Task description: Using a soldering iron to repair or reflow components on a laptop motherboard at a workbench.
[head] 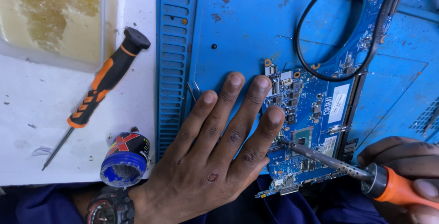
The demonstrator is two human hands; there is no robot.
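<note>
My left hand lies flat with fingers spread, pressing on the left edge of a blue circuit board that rests on a blue work mat. My right hand grips the orange handle of a soldering iron. Its metal tip touches the board near a square chip, just right of my left fingertips. A watch sits on my left wrist.
An orange-and-black screwdriver lies on the white table at left. A small open blue tin stands near my wrist. A clear tray of yellowish liquid is at top left. A black cable loops over the board's upper part.
</note>
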